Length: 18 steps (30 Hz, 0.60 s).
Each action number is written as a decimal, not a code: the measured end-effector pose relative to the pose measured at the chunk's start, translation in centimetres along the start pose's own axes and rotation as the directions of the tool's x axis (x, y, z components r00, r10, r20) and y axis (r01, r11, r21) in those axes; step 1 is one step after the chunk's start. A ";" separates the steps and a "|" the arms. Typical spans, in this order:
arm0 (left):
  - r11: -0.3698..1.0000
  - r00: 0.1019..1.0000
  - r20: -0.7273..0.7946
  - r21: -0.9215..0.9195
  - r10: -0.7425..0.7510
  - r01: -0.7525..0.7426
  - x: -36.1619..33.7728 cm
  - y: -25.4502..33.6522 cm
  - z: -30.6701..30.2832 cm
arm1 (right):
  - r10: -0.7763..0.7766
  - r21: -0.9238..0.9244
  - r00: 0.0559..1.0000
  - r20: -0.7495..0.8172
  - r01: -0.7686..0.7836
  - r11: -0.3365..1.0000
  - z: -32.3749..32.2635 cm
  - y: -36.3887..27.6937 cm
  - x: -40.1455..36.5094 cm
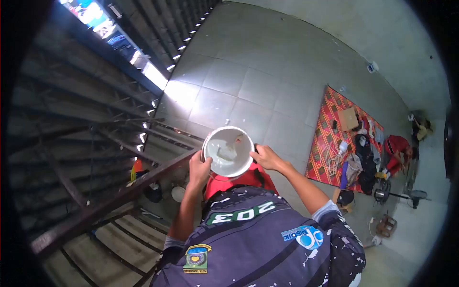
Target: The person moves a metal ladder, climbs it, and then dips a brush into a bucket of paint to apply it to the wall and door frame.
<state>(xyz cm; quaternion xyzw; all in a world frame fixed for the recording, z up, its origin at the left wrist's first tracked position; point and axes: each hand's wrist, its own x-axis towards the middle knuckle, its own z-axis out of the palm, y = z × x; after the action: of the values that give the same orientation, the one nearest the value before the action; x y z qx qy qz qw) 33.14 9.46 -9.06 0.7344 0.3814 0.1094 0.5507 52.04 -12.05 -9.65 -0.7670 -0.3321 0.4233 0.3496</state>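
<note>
A white plastic bucket (244, 170) is held in front of my body, its open top facing up toward me. Inside, what looks like shallow clear water reflects light, and a small brownish-pink patch shows on the inner wall; I cannot make out what it is. My left hand (199, 168) grips the rim on the left side, thumb over the edge. On the opposite side, my right hand (267, 158) closes on the rim near a dark handle lug. The fingers under the rim are partly hidden. A thin handle wire hangs below the bucket's near side.
A dark metal rack (114, 201) stands close on my left. To the right, a red patterned mat (319, 160) carries a cardboard piece (348, 119), cables and clothes. Beyond it a person in red (397, 150) sits near a fan (381, 193). Light enters through a doorway (153, 74).
</note>
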 end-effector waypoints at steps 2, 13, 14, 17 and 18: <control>0.996 1.000 0.025 0.091 -0.003 0.001 2.3 1.7 2.1 | 0.029 -0.034 0.994 -0.106 -0.033 0.999 -3.0 0.4 1.0; 0.684 0.721 -0.076 0.260 -0.689 0.682 0.7 -10.7 13.9 | 0.279 -0.103 0.957 0.080 -0.270 0.957 -13.9 16.9 16.3; 0.578 0.605 -0.039 0.252 -0.795 0.776 -1.0 -12.4 16.4 | 0.280 -0.212 0.958 0.068 -0.260 0.942 -13.3 20.1 18.2; 0.346 0.258 0.546 0.064 -0.797 0.936 -4.1 -14.2 25.7 | 0.502 -0.216 0.859 0.101 -0.473 0.854 -13.4 25.8 22.3; 0.292 0.208 0.321 0.242 -0.924 0.925 -3.9 -12.7 29.7 | 0.502 -0.245 0.853 0.144 -0.461 0.853 -12.7 29.7 23.8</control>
<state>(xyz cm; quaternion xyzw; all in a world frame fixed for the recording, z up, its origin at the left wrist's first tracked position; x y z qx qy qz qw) 42.09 -13.46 -30.34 0.3656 0.6197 -0.3930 0.5726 79.61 -12.02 -38.79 -0.8099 -0.2035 0.5376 0.1168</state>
